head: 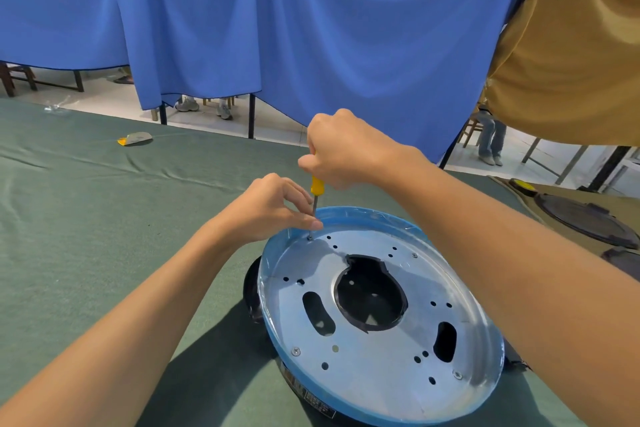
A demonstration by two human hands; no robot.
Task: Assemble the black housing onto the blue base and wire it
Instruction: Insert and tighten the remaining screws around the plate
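Note:
The round blue-rimmed base (460, 291), silver inside with a large centre hole and several small holes, lies on the black housing (252, 291), whose edge shows under its left and near sides. My right hand (346, 152) grips the yellow handle of a screwdriver (316, 188) held upright. Its tip sits on a screw (310, 238) at the far left of the base. My left hand (273, 208) pinches the metal shaft just above the screw. Three other screws sit in the plate.
A green cloth (104, 218) covers the table. A small yellow and grey object (135, 139) lies at the far left. Dark round parts (585, 222) rest on a brown cloth at the right. Blue curtains hang behind.

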